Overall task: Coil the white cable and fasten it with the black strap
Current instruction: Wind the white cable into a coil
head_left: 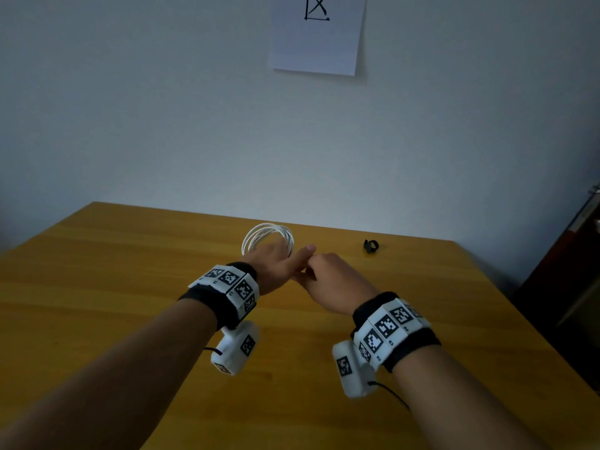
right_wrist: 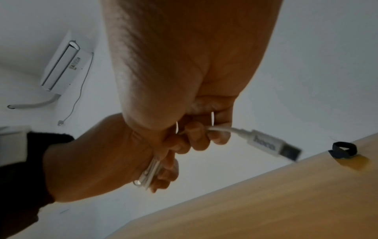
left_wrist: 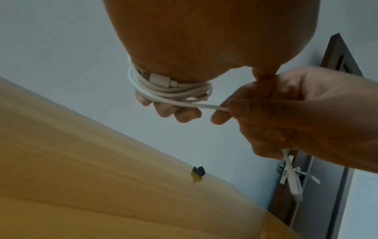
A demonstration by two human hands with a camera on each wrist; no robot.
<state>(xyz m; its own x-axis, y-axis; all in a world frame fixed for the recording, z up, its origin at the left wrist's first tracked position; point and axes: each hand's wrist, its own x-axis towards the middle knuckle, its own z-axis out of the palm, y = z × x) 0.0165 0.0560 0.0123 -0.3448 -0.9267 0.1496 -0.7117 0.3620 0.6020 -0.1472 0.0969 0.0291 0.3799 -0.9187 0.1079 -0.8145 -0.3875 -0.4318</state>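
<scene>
Coils of white cable [head_left: 268, 237] wrap left hand [head_left: 279, 266]; right hand [head_left: 334, 282] grips its end.

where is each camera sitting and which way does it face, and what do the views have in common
Head: worn on the head, looking forward and down at the table; shows both forearms, left hand and right hand.
Left wrist: under the left wrist, looking along the palm at the white cable coiled round its fingers; the right hand pinches the loose end.
Right wrist: under the right wrist, looking along the fingers gripping the cable near its USB plug.
Shared: all three show the black strap lying untouched on the table.
</scene>
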